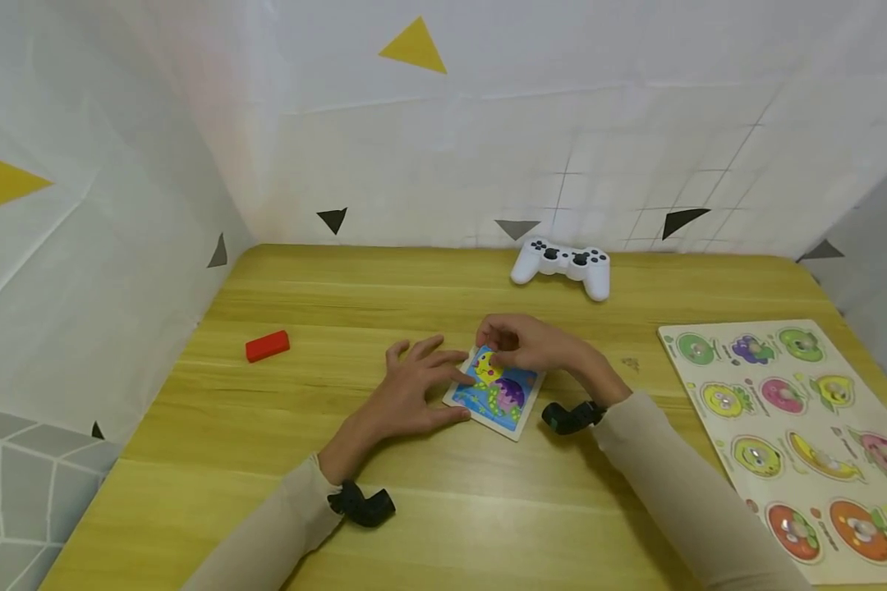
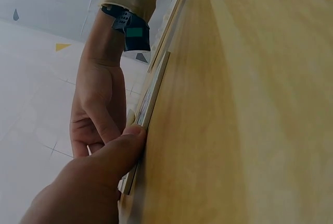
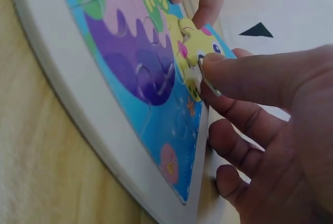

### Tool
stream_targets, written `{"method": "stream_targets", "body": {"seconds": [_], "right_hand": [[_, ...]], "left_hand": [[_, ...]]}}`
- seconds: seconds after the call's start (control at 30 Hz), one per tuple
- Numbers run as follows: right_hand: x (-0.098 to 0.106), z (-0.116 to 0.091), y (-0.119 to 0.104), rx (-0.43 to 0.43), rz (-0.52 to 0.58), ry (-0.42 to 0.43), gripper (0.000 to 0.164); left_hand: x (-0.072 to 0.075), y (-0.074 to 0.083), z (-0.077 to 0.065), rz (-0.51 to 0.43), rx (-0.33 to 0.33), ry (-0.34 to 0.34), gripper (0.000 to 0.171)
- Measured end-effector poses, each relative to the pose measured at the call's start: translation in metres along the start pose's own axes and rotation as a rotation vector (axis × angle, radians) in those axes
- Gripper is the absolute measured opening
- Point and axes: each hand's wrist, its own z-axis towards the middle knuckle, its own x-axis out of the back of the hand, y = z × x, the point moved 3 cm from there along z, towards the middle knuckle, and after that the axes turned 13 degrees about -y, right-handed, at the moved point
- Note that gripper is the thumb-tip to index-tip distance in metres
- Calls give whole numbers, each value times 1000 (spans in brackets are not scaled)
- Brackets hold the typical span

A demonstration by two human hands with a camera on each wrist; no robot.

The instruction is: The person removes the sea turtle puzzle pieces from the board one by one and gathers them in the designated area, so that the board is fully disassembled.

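Observation:
A small jigsaw puzzle (image 1: 501,414) in a white-edged tray lies tilted on the table, showing a yellow cartoon animal with a purple shell on blue. With thumb and fingertips my right hand (image 1: 534,343) pinches a puzzle piece (image 3: 208,41) with part of the yellow face; in the right wrist view its edge stands raised above the neighbouring pieces. My left hand (image 1: 414,394) rests at the puzzle's left side, fingers spread and fairly straight, a fingertip over the picture. In the left wrist view, its thumb (image 2: 122,148) touches the tray's edge (image 2: 156,91).
A white game controller (image 1: 562,261) lies at the table's back edge. To the left is a red block (image 1: 268,346). A large fruit peg-puzzle board (image 1: 772,419) covers the right side. White sheeting with coloured triangles stands behind the table (image 1: 325,287).

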Motion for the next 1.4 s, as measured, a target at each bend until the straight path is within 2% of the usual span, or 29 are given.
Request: {"method": "stream_targets", "body": {"seconds": [0.3,0.6,0.87,1.1,1.4], "right_hand": [[4,0,7,-21,23,57,19],[16,-5,10,-75,2,154,26],[28,2,21,-115,-89,250,27],[33,8,22,-172,-139,243,28],[33,8,20,-151,-131,200,36]], "left_hand": [[-1,-1,1,-9,10,-12,40],[-1,1,2,-7,9,-22,41],[-2,1,1,4,23,-29,41],[-3,1,1,16,31,-30,41],[-1,0,0,17,26,-20,41]]}}
